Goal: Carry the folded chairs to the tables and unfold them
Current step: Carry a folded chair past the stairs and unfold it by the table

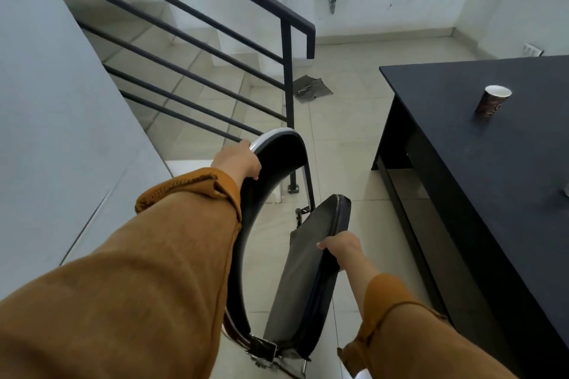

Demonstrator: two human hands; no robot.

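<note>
- I'm unfolding black padded chrome-frame folding chair (295, 286) by black table (492, 169).
- L hand (237, 160) is gripping backrest (274, 157) top; R hand (342, 248) is clasping seat edge (342, 212).
- Next, prob.: press seat flat.

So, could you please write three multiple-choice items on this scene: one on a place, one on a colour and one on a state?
1. Where does the paper cup stand?
A) on the floor
B) on the black table
C) on a stair step

2. What colour are the person's sleeves?
A) mustard brown
B) blue
C) white

3. What state is the folding chair in?
A) standing free, untouched
B) held by both grips
C) lying flat on the table

Answers:
1 B: the cup stands upright on the table top.
2 A: both sleeves show mustard brown.
3 B: the left grip holds the top of the backrest, and the right grip holds the edge of the seat.
</note>
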